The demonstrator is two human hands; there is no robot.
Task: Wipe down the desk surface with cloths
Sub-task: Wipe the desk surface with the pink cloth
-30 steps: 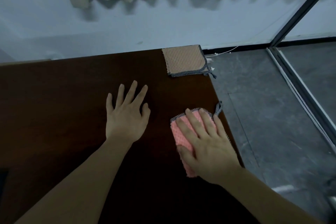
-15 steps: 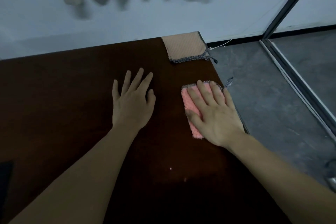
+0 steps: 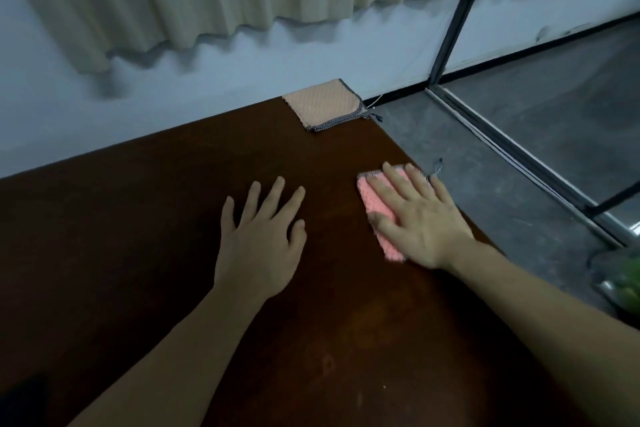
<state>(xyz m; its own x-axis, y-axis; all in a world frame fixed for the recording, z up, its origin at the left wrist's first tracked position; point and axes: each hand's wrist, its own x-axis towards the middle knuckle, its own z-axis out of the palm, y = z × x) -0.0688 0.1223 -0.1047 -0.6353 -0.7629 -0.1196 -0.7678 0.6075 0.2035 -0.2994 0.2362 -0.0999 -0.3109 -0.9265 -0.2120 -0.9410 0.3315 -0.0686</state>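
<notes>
From the head camera we see our right hand point(image 3: 420, 218) spread flat, palm down, pressing on the pink cloth point(image 3: 375, 204), which lies on the dark desk point(image 3: 138, 236) close to its right edge. Just to the left of that hand, our left hand point(image 3: 261, 239) rests open and empty on the wood, fingers splayed. Beyond both hands, a beige cloth point(image 3: 323, 106) sits at the far corner.

Arms: 2 forearms, bare as far as the frame shows, no sleeve in view
Left hand point(image 3: 259, 243): bare, no glove
Right hand point(image 3: 420, 218): bare, no glove
</notes>
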